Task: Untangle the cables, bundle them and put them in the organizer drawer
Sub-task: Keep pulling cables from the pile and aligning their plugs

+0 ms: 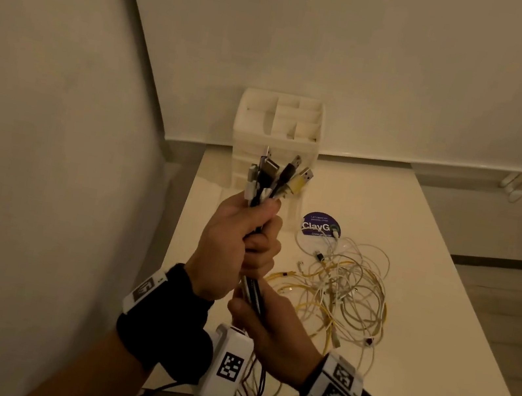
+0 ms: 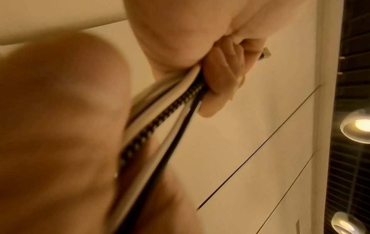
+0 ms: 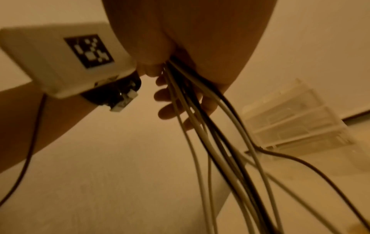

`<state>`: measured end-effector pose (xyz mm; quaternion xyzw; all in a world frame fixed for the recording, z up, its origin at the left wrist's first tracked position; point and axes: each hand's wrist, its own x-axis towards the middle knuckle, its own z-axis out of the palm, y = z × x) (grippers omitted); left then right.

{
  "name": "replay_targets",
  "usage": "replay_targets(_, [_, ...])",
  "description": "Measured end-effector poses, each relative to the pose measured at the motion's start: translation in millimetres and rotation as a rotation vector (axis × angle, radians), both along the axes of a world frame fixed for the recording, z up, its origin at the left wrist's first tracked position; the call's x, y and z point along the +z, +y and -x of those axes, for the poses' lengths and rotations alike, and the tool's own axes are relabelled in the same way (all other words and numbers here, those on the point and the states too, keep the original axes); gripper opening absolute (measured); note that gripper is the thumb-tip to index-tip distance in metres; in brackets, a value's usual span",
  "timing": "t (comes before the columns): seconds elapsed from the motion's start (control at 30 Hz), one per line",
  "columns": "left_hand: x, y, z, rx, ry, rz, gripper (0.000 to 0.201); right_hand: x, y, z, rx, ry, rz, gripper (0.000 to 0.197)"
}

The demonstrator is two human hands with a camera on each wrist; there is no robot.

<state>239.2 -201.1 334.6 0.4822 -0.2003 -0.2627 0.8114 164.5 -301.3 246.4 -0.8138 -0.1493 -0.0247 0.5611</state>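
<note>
My left hand (image 1: 241, 243) grips a bunch of several black and white cables (image 1: 255, 295) in a fist above the table's near left part. Their USB plugs (image 1: 282, 175) stick up out of the fist. Just below it my right hand (image 1: 269, 327) grips the same bunch, and the strands (image 3: 216, 134) hang down from it past the table edge. In the left wrist view the fingers (image 2: 222, 77) curl round the cables (image 2: 160, 120). A white organizer with drawers (image 1: 279, 121) stands at the table's far edge. Its drawers look closed.
A loose tangle of white and yellow cables (image 1: 340, 290) lies on the white table (image 1: 435, 348) to the right of my hands. A round purple sticker (image 1: 319, 225) sits beyond it. A wall runs close along the left side.
</note>
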Motion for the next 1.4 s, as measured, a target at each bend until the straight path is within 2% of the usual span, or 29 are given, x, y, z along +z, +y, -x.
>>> replay_targets(0.07, [1,2,0,-0.024,0.030,0.043,0.046,-16,2,8,-0.032,0.007,-0.001,0.022])
replay_targets(0.23, [5,1,0,-0.032,0.004,0.068,0.042,-55,-10,21,-0.132,0.156,0.037,0.032])
replay_targets(0.33, [3,-5,6,-0.035,0.013,0.067,0.038,-72,-13,21,-0.104,0.289,-0.019,0.032])
replay_targets(0.43, [21,-5,5,-0.076,0.053,0.214,0.045,-97,-14,23,-0.034,0.482,0.005,0.040])
replay_targets(0.5, [36,0,0,-0.067,0.022,0.250,0.050,-114,-18,24,-0.056,0.578,0.025,0.050])
replay_targets(0.6, [37,2,-3,0.005,0.037,0.195,0.033,-132,-19,18,-0.027,0.637,0.126,0.078])
replay_targets(0.73, [24,0,-4,0.055,0.038,0.133,0.039,-142,-11,6,0.059,0.600,0.316,0.086])
replay_targets(0.8, [21,7,-8,0.058,0.055,0.123,0.042,-134,-11,2,0.117,0.619,0.376,0.080])
replay_targets(0.83, [20,11,-10,0.050,0.066,0.133,0.043,-128,-13,-1,0.170,0.629,0.404,0.070])
replay_targets(0.9, [19,19,-14,0.036,0.082,0.166,0.048,-116,-23,-8,0.283,0.635,0.441,0.036])
replay_targets(0.93, [18,22,-15,0.047,0.089,0.168,0.048,-111,-31,-13,0.360,0.627,0.476,0.036])
replay_targets(1.0, [16,27,-18,0.103,0.083,0.147,0.043,-98,-52,-25,0.490,0.641,0.609,0.077])
replay_targets(1.03, [14,29,-20,0.136,0.070,0.131,0.037,-93,-63,-32,0.516,0.652,0.664,0.082])
replay_targets(1.1, [10,33,-23,0.181,0.047,0.118,0.030,-89,-79,-49,0.476,0.613,0.751,0.065])
replay_targets(1.23, [5,41,-27,0.224,0.055,0.128,0.032,-101,-58,-88,0.173,0.414,0.866,0.028])
replay_targets(1.3, [3,42,-27,0.245,0.047,0.126,0.038,-118,-34,-102,0.115,0.433,0.943,0.027])
replay_targets(1.4, [1,45,-28,0.273,0.025,0.101,0.043,-143,-6,-112,0.087,0.564,1.099,0.036])
